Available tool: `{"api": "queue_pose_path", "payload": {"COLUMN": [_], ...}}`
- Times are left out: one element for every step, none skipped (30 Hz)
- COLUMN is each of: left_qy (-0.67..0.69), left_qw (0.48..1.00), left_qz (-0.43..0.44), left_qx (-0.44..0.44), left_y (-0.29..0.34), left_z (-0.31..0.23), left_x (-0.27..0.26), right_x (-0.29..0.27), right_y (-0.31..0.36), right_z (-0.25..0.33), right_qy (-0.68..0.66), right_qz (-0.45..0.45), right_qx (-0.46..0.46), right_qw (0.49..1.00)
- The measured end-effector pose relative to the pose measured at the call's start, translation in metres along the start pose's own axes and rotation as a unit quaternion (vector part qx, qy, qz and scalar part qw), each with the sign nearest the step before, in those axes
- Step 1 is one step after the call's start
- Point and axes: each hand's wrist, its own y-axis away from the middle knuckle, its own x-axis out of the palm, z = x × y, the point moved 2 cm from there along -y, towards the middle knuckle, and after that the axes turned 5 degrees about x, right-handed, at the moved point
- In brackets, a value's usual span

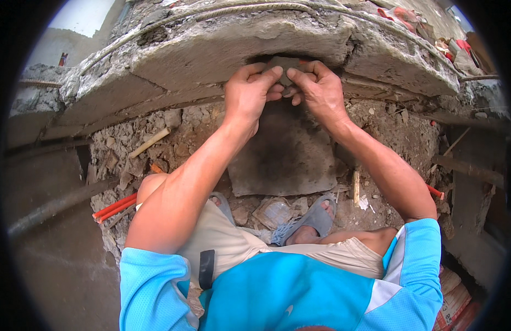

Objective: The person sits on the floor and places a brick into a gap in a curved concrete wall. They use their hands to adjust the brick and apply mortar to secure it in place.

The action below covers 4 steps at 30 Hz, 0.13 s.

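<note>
Both arms reach up to the underside of a rough concrete ledge [255, 41]. My left hand [250, 88] and my right hand [320, 91] meet there, thumbs nearly touching. Between them is a flat grey chunk [284, 64], which looks like stone or concrete, pinched by the fingers and thumbs of both. Something small and reddish shows just behind my right fingertips, too little of it to name. Below the hands, a grey slab [316, 165] with a dark, sooty-looking middle lies on the rubble.
A rebar rod [200, 14] runs along the ledge's top. Loose rubble [184, 132] surrounds the slab, with a pale stick [149, 142] on the left and a short stick [356, 187] on the right. Red tubes [115, 208] lie at the left. My sandalled foot [316, 220] rests near the slab.
</note>
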Motion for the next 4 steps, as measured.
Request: {"api": "queue_pose_path", "payload": {"left_qy": [0.0,-0.001,-0.001,0.012], "left_qw": [1.0,1.0,1.0,1.0], "left_qz": [0.004,0.008,0.012,0.017], "left_qx": [-0.003,-0.006,-0.01,-0.01], "left_y": [-0.0007,-0.002,-0.003,-0.0056], "left_z": [-0.0001,-0.0006,-0.0001,-0.0003], "left_x": [0.0006,-0.0003,-0.0019,-0.0034], "right_x": [0.0004,0.0002,-0.0004,-0.0014], "right_y": [-0.0004,-0.001,-0.0012,-0.0052], "right_z": [0.0013,0.0031,0.0047,0.0053], "right_qy": [0.0,0.0,0.001,0.008], "right_qz": [-0.002,-0.004,-0.007,-0.003], "right_qx": [0.0,0.0,0.002,0.017], "right_qw": [1.0,1.0,1.0,1.0]}}
